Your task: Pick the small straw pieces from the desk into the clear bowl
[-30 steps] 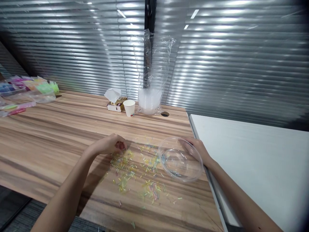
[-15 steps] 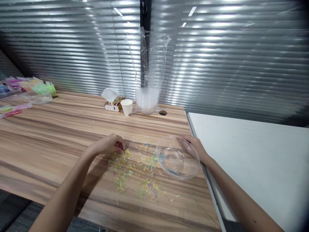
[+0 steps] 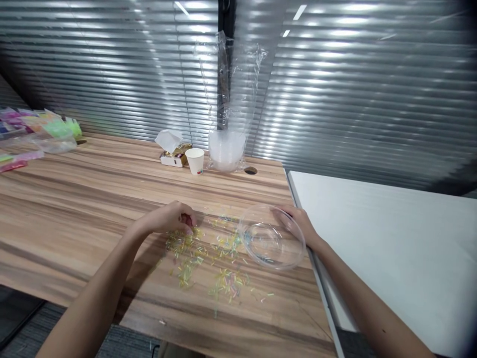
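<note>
My left hand (image 3: 181, 219) is at the upper left of the loose pieces, low over the wood, with thumb and fingers curled together. Anything between its fingertips is too small to make out. Small thin tube-like pieces (image 3: 227, 283), mostly yellow and green with some pink and blue, lie scattered across the table. At their right, a clear plastic bowl (image 3: 278, 263) is tilted toward me, and some bluish pieces show in or through it. My right hand (image 3: 298, 221) grips the bowl's far right side, its fingers seen partly through the plastic.
A stack of clear bowls (image 3: 226, 151) in a plastic bag stands at the back, beside a paper cup (image 3: 195, 161) and a tissue box (image 3: 175, 156). Colourful bags (image 3: 48, 127) lie far left. A white table (image 3: 391, 238) adjoins on the right.
The whole view has shifted slightly, so things sit a little higher in the picture. Both hands keep almost the same places, and the bowl stays in my right hand.
</note>
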`<action>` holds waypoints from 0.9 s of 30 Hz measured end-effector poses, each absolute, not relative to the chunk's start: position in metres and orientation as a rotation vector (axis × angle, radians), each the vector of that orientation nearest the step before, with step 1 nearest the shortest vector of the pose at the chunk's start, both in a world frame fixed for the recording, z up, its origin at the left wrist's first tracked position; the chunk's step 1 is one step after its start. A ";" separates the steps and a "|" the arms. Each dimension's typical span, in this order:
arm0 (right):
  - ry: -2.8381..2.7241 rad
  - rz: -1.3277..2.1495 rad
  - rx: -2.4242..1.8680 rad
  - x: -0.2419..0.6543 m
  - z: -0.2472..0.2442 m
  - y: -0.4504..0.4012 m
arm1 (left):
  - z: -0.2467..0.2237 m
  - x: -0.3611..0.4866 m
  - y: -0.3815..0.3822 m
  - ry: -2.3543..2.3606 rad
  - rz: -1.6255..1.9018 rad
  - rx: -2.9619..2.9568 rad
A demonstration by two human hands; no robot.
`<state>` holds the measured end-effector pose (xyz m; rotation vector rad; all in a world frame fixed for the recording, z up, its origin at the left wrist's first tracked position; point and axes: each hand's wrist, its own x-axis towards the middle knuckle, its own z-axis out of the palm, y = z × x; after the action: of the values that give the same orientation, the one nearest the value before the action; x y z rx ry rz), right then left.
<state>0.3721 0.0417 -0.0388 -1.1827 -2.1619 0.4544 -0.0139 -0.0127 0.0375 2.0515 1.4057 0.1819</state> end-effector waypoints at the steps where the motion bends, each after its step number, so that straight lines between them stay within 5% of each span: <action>1: -2.156 0.457 -1.188 0.372 -0.039 0.042 | 0.038 -0.013 -0.013 1.399 0.179 2.042; 27: -2.185 0.478 -1.190 0.368 -0.034 0.043 | 0.047 0.000 -0.017 1.428 0.071 2.092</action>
<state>0.3683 0.0429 -0.0343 -1.1896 -2.1848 0.4779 0.0004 -0.0171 0.0468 2.0922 1.4277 0.0706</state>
